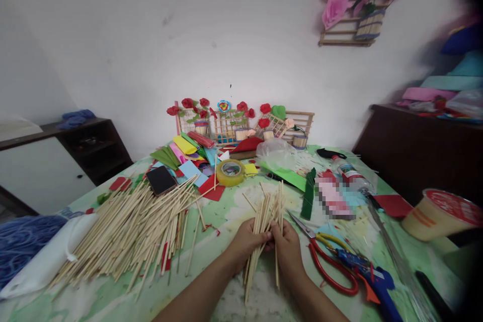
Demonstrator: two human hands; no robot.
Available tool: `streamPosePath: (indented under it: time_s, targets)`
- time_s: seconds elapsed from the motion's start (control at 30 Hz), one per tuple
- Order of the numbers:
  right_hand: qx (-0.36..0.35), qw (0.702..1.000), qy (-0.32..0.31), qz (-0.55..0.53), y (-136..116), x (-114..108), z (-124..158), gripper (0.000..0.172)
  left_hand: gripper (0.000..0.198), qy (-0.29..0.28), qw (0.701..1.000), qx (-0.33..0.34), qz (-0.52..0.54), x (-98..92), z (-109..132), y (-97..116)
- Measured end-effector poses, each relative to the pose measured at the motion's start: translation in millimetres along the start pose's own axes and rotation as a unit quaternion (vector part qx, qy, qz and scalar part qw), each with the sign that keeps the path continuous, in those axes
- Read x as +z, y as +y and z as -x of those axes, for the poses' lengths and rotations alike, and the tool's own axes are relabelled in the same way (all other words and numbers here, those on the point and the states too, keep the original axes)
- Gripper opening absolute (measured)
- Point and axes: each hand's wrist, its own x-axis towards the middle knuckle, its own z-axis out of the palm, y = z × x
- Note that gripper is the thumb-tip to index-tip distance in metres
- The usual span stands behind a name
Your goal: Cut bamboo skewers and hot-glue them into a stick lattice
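My left hand (pixel 245 241) and my right hand (pixel 287 244) meet at the near middle of the table, both closed round a small bundle of thin wooden sticks (pixel 266 216). The sticks fan out away from me and their lower ends poke out below my hands. A big loose pile of the same sticks (pixel 132 231) lies to the left, spilling off a white bag (pixel 45 261).
Red-handled scissors (pixel 324 256) and a blue glue gun (pixel 373 276) lie right of my hands. A roll of yellow tape (pixel 230 172), a phone (pixel 161 180), coloured foam sheets (pixel 184 153), a plastic bottle (pixel 352 176) and a cup (pixel 439 214) surround them. Stick frames with red flowers (pixel 241 123) lean against the wall.
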Motion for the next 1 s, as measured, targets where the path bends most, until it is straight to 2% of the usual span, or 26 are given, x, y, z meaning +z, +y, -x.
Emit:
streamPosePath:
  time_s: [0.1, 0.4, 0.83, 1.0]
  targets:
    - [-0.001, 1.000, 0.008, -0.004, -0.5, 0.7, 1.0, 0.029, 0.035, -0.008, 1.000, 0.002, 0.009, 0.1, 1.4, 0.1]
    - [-0.005, 1.000, 0.010, -0.009, -2.4, 0.0, 1.8, 0.029, 0.033, 0.024, 0.999, -0.018, 0.020, 2.1, 2.0, 4.0]
    - [0.000, 1.000, 0.002, -0.019, -2.3, 1.2, 2.2, 0.030, 0.028, 0.005, 1.000, -0.013, 0.016, -1.4, 0.5, -1.0]
    - [-0.020, 1.000, 0.005, -0.010, -2.5, -1.1, 2.9, 0.028, 0.027, 0.020, 0.999, -0.011, 0.042, -2.4, 0.7, 0.9]
